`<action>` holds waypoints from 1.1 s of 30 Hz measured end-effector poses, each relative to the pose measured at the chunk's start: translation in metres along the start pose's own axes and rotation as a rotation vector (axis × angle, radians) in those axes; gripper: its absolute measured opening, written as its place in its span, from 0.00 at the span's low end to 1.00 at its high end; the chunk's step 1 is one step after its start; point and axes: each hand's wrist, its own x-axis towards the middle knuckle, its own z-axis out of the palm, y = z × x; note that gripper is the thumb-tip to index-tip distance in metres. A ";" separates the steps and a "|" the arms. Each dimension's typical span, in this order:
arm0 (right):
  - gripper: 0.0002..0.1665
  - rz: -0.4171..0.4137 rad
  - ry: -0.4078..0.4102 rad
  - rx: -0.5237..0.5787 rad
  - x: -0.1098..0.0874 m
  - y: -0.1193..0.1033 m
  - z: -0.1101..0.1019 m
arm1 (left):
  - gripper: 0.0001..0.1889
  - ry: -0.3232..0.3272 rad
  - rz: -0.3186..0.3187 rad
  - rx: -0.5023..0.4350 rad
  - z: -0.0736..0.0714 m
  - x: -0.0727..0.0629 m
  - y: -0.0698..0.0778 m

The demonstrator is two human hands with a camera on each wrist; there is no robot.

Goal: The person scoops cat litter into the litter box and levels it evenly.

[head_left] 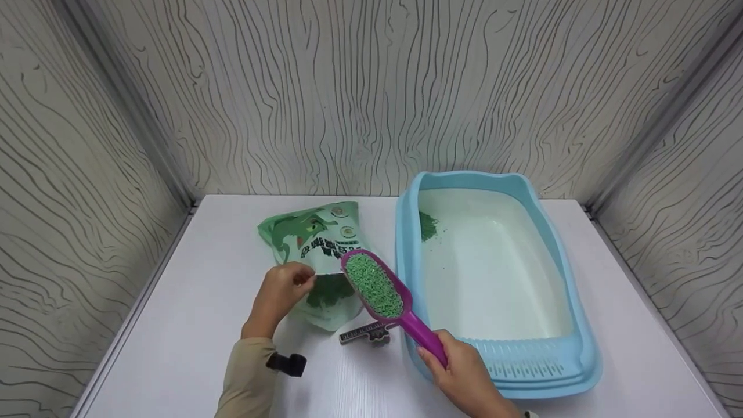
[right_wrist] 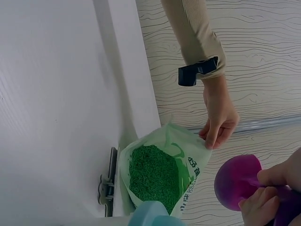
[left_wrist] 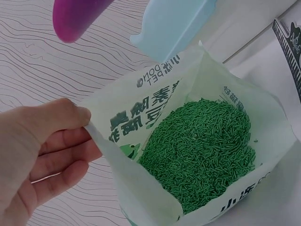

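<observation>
1. The right hand [head_left: 464, 371] wraps round the handle of a magenta plastic scoop [head_left: 406, 301], its bowl heaped with thin green pellets [head_left: 374, 284].
2. The left hand [head_left: 284, 290] pinches the rim of a green-and-white plastic bag [head_left: 322, 232], open, with more pellets inside.
3. The scoop's long axis runs from bowl, far left, to handle, near right.
4. A light-blue-rimmed plastic tray with a white floor [head_left: 473, 180] lies right of the bowl; the right hand is nearer it.
5. A small green patch [head_left: 428, 226] lies at the tray's far left.
</observation>
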 end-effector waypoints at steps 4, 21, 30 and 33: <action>0.17 0.002 0.024 -0.008 0.002 0.001 -0.004 | 0.03 -0.015 -0.014 -0.013 -0.001 0.000 -0.001; 0.16 0.088 0.066 -0.011 0.011 0.004 -0.020 | 0.03 -0.003 -0.004 0.005 0.003 -0.002 -0.004; 0.15 0.128 0.118 -0.042 0.019 0.006 -0.027 | 0.02 -0.012 -0.021 -0.013 0.003 -0.002 -0.003; 0.15 0.131 0.131 -0.046 0.021 0.007 -0.030 | 0.02 -0.015 -0.026 -0.016 0.003 -0.002 -0.003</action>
